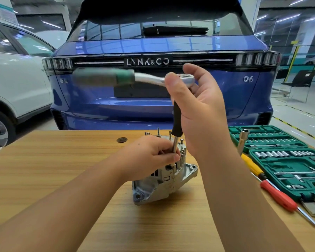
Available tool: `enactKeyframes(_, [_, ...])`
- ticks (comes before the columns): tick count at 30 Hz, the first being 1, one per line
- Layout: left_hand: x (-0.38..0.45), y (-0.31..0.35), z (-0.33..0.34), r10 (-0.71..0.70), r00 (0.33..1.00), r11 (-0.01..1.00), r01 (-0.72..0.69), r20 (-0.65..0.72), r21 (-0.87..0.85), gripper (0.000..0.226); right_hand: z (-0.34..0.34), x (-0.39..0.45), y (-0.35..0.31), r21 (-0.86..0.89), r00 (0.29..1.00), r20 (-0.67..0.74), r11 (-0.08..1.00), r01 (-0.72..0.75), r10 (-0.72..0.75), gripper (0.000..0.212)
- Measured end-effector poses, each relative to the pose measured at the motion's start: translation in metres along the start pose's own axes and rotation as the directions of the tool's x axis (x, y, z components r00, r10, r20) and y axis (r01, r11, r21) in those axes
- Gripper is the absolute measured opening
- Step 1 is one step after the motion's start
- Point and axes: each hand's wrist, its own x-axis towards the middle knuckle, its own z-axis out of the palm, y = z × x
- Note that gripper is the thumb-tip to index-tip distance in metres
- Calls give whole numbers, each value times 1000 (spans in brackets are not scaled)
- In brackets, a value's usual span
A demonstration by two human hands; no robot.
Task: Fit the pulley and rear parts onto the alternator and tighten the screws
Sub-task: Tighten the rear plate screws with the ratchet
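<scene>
The silver alternator (164,180) stands on the wooden table (62,170), its rear face up with studs and screws sticking out. My left hand (149,155) grips its top and pinches the lower shaft of a long extension bar (176,122). The bar runs upright from a screw on the alternator to a ratchet wrench (145,78). My right hand (198,106) holds the ratchet head between thumb and fingers. Its green handle points left and is blurred.
An open green socket set case (287,160) lies at the table's right. A yellow screwdriver (251,165) and a red screwdriver (278,195) lie beside it. A blue car (153,99) stands just behind the table, a white car (16,88) at the left.
</scene>
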Motion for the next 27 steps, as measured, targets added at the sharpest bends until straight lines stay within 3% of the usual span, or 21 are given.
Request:
enactKeyframes(3, [-1, 2, -1, 27, 1000, 999, -27, 3, 21, 15, 3, 0, -1, 21, 996, -77, 999, -31, 32, 39])
enactKeyframes(7, [0, -1, -3, 15, 1000, 1000, -16, -16, -14, 9, -3, 4, -9, 213, 975, 98, 952, -218, 201, 41])
enactKeyframes(9, [0, -2, -3, 26, 1000, 1000, -26, -16, -17, 9, -7, 5, -11, 311, 955, 179, 907, -283, 236, 27])
enactKeyframes(11, [0, -2, -3, 27, 1000, 999, -27, -14, -21, 11, -11, 6, -12, 388, 938, 216, 858, -337, 271, 23])
enactKeyframes(14, [0, -2, -4, 19, 1000, 1000, -20, -13, -18, 15, -16, 8, -15, 517, 903, 241, 741, -429, 355, 37])
enactKeyframes(16, [0, -2, -4, 20, 1000, 1000, -20, -10, -13, 16, -16, 8, -14, 545, 898, 238, 714, -439, 371, 31])
enactKeyframes(21, [0, -2, -5, 16, 1000, 1000, -16, -3, -1, 12, -8, 5, -6, 512, 978, 63, 835, -203, 199, 23])
enactKeyframes(24, [0, 1, -5, 13, 1000, 1000, -13, -2, 8, 13, 1, -1, -1, 169, 988, -111, 978, 122, -104, 19])
enactKeyframes(26, [-1, 2, -6, 30, 1000, 999, -30, 0, 13, 23, 5, -7, -1, -85, 972, -42, 970, 227, -231, 17])
enactKeyframes(27, [-1, 2, -6, 37, 999, 999, -37, -3, 8, 26, 6, -7, -4, -114, 980, 28, 973, 199, -197, 21])
